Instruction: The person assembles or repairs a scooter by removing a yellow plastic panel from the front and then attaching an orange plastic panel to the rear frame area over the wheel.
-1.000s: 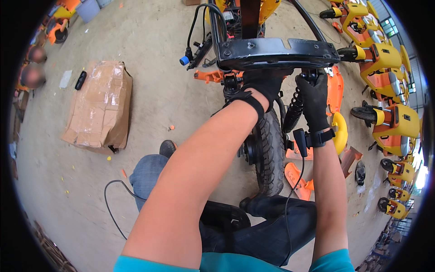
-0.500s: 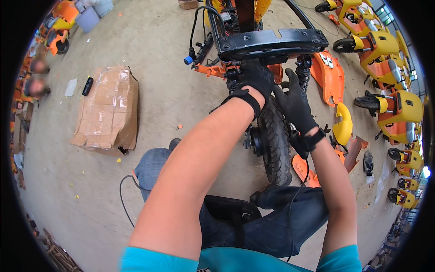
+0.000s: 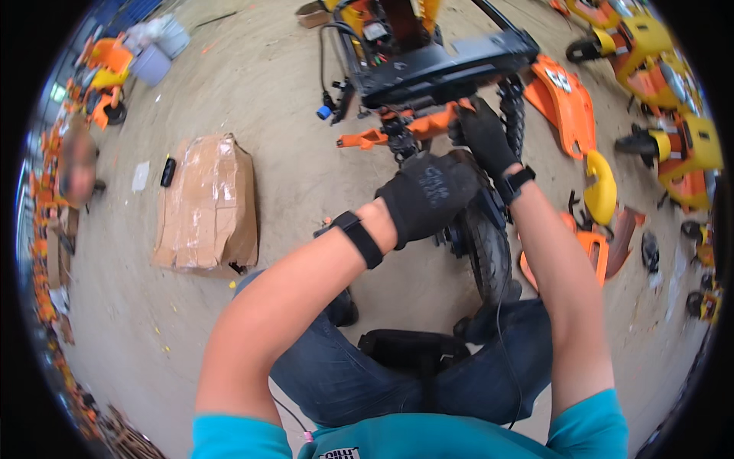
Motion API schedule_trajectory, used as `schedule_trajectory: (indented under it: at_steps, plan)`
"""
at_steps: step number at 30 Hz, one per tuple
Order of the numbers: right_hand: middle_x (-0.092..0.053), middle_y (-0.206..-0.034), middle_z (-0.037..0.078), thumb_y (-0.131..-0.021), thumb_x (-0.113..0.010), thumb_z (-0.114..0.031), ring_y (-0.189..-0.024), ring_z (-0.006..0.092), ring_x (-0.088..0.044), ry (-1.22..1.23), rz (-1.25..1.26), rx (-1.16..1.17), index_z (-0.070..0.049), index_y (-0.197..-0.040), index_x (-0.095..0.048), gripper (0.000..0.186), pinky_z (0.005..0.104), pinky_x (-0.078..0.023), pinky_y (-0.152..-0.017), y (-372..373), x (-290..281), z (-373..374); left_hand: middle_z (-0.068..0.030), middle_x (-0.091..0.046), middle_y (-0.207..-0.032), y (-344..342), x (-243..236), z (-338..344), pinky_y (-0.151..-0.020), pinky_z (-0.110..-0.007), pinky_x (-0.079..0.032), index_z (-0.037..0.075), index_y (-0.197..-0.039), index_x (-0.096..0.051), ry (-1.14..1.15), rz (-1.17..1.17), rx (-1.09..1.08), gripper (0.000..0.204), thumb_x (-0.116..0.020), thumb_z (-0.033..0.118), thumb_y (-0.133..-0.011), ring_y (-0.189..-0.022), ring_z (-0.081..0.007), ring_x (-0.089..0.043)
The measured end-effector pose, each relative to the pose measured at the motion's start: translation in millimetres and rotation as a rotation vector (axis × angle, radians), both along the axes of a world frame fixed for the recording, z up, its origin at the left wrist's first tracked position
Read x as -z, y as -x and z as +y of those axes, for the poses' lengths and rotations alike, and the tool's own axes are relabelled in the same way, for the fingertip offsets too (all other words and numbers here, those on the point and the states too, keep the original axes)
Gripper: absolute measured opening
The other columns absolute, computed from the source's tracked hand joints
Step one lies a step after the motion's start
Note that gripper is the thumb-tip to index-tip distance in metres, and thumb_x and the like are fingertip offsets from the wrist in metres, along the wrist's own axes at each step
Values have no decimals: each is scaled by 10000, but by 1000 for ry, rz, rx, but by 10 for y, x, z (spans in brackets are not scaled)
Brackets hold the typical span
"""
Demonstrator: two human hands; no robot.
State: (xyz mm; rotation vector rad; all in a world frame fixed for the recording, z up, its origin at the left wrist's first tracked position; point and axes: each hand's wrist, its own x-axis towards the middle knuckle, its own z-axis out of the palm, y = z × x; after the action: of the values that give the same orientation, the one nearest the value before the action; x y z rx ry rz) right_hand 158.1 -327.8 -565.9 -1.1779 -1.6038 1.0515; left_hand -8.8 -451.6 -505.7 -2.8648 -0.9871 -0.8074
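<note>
Gloved left hand (image 3: 432, 196): back up, over the upper part of the wheel (image 3: 492, 249); fingers bent, tips out of sight; whether it has hold of anything cannot be told. Gloved right hand (image 3: 483, 136): beneath the wide black frame (image 3: 451, 70), between the orange bar (image 3: 432, 124) and the right-hand coil spring (image 3: 514, 118); fingers partly curled and blurred, at or just beside the bar's right end; contact and any grip cannot be told.

Position: wheel under and nearer the person than the frame, tread running toward the bent legs (image 3: 321, 375); left-hand coil spring (image 3: 399, 139) below the frame's left part; blue-tipped cable (image 3: 324, 112) hanging to the left of it.

Handling, judged by eye: frame likely heavy and rigid, with smooth paint that may slip under a glove; best held at its thick outer edges; wheel probably heavy and inclined to roll, its knobbed tread giving good purchase; springs stiff, coils a pinch risk, so better taken by the end mounts; orange bar looks light, perhaps plastic, and could crack if twisted; take it near its thicker middle.

Surroundings: battered cardboard box (image 3: 206, 206) on the floor to the left; orange panel (image 3: 569, 115) and yellow curved piece (image 3: 601, 191) on the floor to the right.
</note>
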Motion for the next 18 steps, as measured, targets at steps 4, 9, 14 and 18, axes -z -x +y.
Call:
schedule_trajectory:
  at_steps: [4,9,14,18]
  plan:
    - [-629,-768,63,-957,-555,-204,-616,122,-610,-131,-127,43,-40,-1110,-554,224,261,-512,-560,-151,157,144,-164,-637,-869,248,114,-23,-774,-451,-492,70,-884,-680,631,281,-193,161,-622,214,-839,-870,-355,-623]
    - [-680,-811,180,-922,-544,-177,-685,299,-682,-358,-418,230,-40,-1203,-529,313,394,-538,-623,104,39,51,-219,-679,-970,925,492,408,-763,-447,-519,69,-1012,-683,701,31,-661,266,-591,272,-868,-842,-384,-658]
    - [-669,-750,174,-894,-549,-132,-712,335,-673,-622,-681,251,4,-1209,-489,348,427,-526,-610,118,47,37,-239,-680,-934,716,553,538,-763,-468,-530,-1,-941,-638,548,-2,-932,309,-587,297,-879,-854,-404,-660]
    - [-672,-775,169,-861,-563,-109,-729,334,-675,-600,-749,259,0,-1195,-507,356,424,-529,-621,74,134,70,-250,-640,-1085,675,401,560,-746,-496,-525,10,-1145,-542,407,143,-966,432,-653,304,-848,-908,-397,-656]
